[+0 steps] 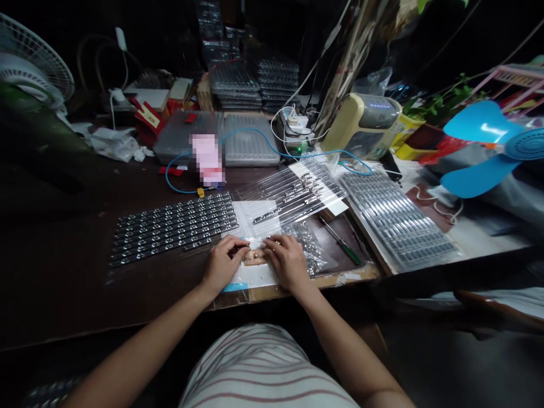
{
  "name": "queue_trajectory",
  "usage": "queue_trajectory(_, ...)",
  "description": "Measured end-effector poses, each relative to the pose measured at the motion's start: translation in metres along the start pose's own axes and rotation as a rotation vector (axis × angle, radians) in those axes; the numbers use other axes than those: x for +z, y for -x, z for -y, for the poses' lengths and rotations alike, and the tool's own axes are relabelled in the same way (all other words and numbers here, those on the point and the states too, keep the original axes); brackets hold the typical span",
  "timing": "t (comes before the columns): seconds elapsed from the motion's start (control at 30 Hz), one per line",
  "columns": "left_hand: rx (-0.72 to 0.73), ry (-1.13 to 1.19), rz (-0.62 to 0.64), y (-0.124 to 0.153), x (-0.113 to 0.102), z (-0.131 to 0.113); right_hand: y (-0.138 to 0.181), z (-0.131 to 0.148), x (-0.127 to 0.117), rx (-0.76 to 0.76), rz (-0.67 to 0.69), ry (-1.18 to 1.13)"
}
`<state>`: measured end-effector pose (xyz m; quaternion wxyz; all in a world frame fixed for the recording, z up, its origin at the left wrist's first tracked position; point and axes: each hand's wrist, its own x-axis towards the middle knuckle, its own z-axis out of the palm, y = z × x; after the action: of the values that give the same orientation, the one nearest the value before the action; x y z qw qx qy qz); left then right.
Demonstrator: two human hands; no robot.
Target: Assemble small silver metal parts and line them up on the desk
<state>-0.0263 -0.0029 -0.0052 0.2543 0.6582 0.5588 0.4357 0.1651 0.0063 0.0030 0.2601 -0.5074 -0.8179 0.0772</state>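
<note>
Fingers of the left hand: in the head view, curled to a narrow gap by the left end of the small wooden block; I cannot tell whether a part sits between the tips.
Fingers of the right hand: bent in at the block's right end; what they hold is too small for me to tell.
Block: between my two hands, on a white sheet, with tiny metallic bits on top.
Loose metal parts: right of the block, in a clear bag.
Screwdriver: farther right of the block, lying apart from both hands.
Dark strips: left of the block, laid in rows.
Clear ribbed tray: beyond the block, with a few strips on it.
Step in hand: I judge it to be close two-handed fitting of small parts at the block.
Next move: calls, I think, for steady wrists and a light, exact fingertip pinch.
</note>
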Motion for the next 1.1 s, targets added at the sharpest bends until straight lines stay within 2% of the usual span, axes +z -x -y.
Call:
queue_trajectory(0.17,-0.03,0.014,0.005,0.001,0.0,-0.001,0.007,-0.02,-0.007,-0.057,0.035,0.063)
queue_trajectory(0.3,-0.039,0.01,0.003,-0.002,-0.001,-0.001,0.012,-0.022,-0.001,-0.015,-0.03,0.019)
queue_trajectory(0.5,0.022,-0.023,0.036,-0.013,0.001,-0.009,0.01,-0.022,0.002,0.004,-0.137,-0.093)
queue_trajectory(0.6,0.082,-0.046,0.104,-0.011,0.008,-0.016,0.011,-0.023,0.0,0.019,-0.185,-0.144)
queue_trajectory(0.8,0.21,-0.149,0.19,-0.001,0.021,-0.019,0.013,-0.024,-0.002,0.054,-0.197,-0.183)
queue_trajectory(1.1,0.23,-0.177,0.217,0.0,0.023,-0.014,0.013,-0.026,-0.001,0.063,-0.198,-0.246)
